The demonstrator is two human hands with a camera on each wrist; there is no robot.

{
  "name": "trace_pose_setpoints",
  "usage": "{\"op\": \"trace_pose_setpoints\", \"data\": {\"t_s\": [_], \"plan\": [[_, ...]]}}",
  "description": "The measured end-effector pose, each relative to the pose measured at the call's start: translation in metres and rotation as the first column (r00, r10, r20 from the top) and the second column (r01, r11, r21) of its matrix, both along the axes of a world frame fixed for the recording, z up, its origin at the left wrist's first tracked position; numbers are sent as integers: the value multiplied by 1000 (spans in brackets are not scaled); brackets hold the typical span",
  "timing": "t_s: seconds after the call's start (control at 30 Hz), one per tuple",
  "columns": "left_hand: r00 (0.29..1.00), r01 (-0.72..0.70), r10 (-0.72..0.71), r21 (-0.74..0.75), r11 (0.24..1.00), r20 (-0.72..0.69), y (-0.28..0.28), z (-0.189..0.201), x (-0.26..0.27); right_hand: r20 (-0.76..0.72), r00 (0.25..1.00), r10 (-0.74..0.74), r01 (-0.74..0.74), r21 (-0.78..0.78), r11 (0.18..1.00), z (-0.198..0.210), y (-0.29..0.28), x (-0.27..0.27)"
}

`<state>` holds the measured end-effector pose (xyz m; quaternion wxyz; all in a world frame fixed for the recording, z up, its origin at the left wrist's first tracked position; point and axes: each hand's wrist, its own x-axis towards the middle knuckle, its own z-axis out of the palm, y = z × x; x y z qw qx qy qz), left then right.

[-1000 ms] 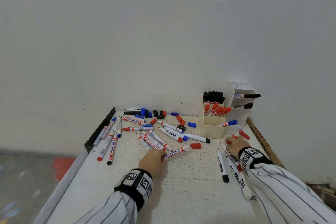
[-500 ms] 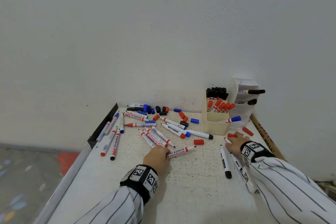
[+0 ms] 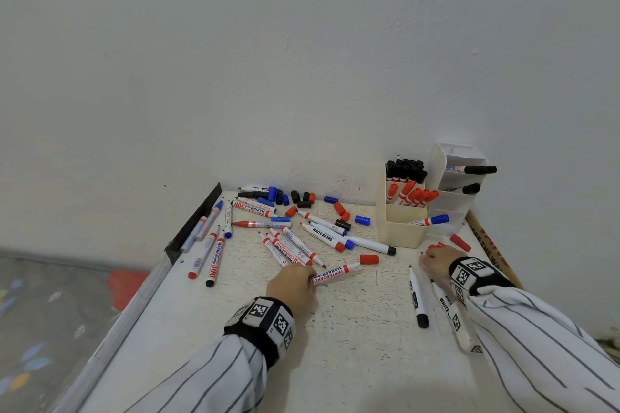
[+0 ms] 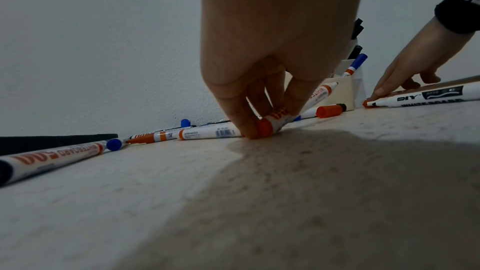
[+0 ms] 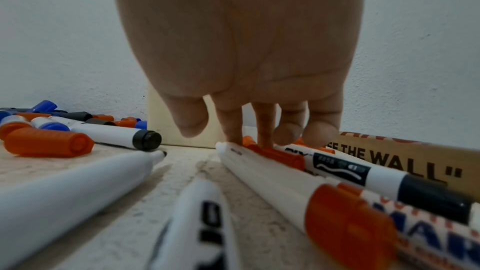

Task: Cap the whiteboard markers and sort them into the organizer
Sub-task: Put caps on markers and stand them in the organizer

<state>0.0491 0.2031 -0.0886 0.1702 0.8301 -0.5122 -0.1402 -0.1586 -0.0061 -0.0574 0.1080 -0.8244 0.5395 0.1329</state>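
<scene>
Left hand (image 3: 295, 282) pinches a red marker (image 3: 335, 273) on the tabletop (image 3: 352, 345); right hand (image 3: 437, 260) fingers a red cap (image 5: 281, 156). We see organizer (image 3: 402, 231) part-filled, many markers left.

The left hand (image 3: 294, 282) pinches a marker (image 3: 335, 273) on the table (image 3: 352, 362). A loose cap (image 3: 369, 259) lies just beyond it, the organizer (image 3: 404, 228) farther behind-right, and the right hand (image 3: 436, 260) well to the right.
</scene>
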Motion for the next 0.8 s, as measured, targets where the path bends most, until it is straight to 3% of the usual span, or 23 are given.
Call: {"op": "trace_pose_setpoints", "data": {"t_s": [0.1,0.2,0.37,0.53,0.8], "plan": [[1000,-7,7,1,1000,-1,0,0,-1,185,983,-21,38,-91,995,4,-5,-1],[1000,-15,15,-16,1000,-21,-1,0,-1,402,915,-35,89,-116,989,12,3,0],[998,-31,29,-39,999,-60,-1,-3,1,674,730,115,-100,-61,993,22,41,15],[997,-5,0,-73,997,-72,-3,-4,0,804,593,49,-105,18,994,15,68,39],[996,29,-37,-104,994,-78,-5,-8,4,849,524,69,-68,-39,997,8,83,51]]}}
